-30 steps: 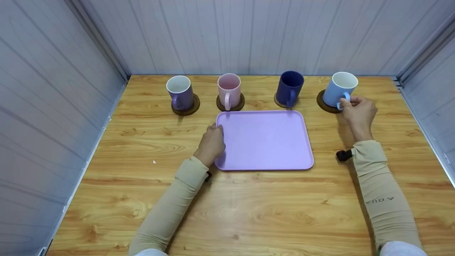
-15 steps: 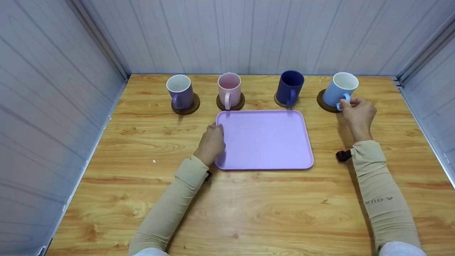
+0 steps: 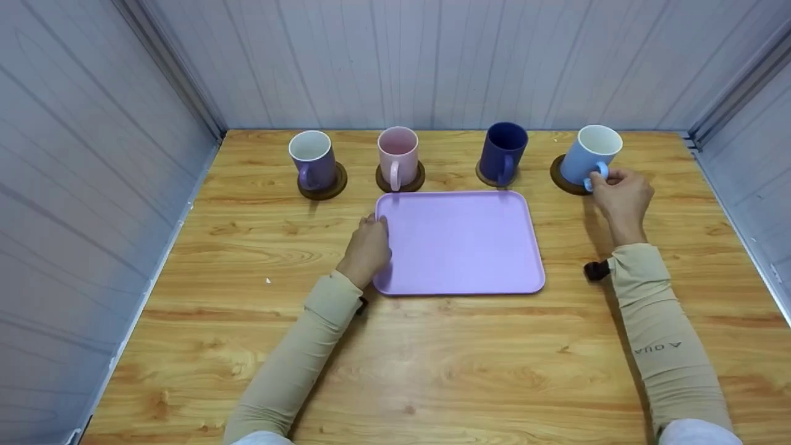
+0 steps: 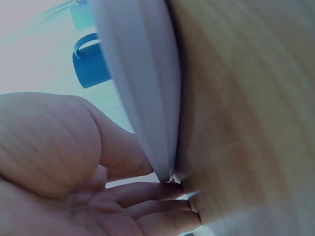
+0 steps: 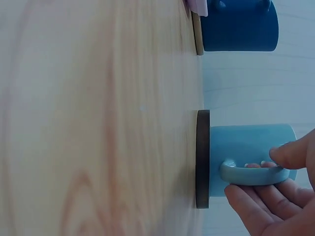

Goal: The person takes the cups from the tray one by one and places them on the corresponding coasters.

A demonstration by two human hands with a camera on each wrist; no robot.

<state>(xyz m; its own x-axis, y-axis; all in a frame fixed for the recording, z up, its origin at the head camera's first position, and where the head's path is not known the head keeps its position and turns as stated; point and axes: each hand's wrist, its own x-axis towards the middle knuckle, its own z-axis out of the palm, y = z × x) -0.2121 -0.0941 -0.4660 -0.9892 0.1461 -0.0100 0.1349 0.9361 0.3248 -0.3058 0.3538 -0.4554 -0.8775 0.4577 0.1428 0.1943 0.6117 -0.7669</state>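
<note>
My left hand (image 3: 366,252) grips the left edge of a lilac rectangular tray (image 3: 463,244) lying on the table. In the left wrist view the thumb is on one side of the tray's rim (image 4: 147,83), with fingers curled at the other side. At the back right, my right hand (image 3: 624,199) pinches the handle (image 5: 253,176) of a light blue mug (image 3: 583,162) with a white inside. That mug stands upright on a dark brown round coaster (image 5: 202,157), its base against the coaster in the right wrist view.
Along the back stand a purple mug (image 3: 320,168), a pink mug (image 3: 401,162) and a navy mug (image 3: 499,157), each on a round coaster. Pale panel walls (image 3: 408,62) enclose the wooden table (image 3: 432,371) at the back and sides.
</note>
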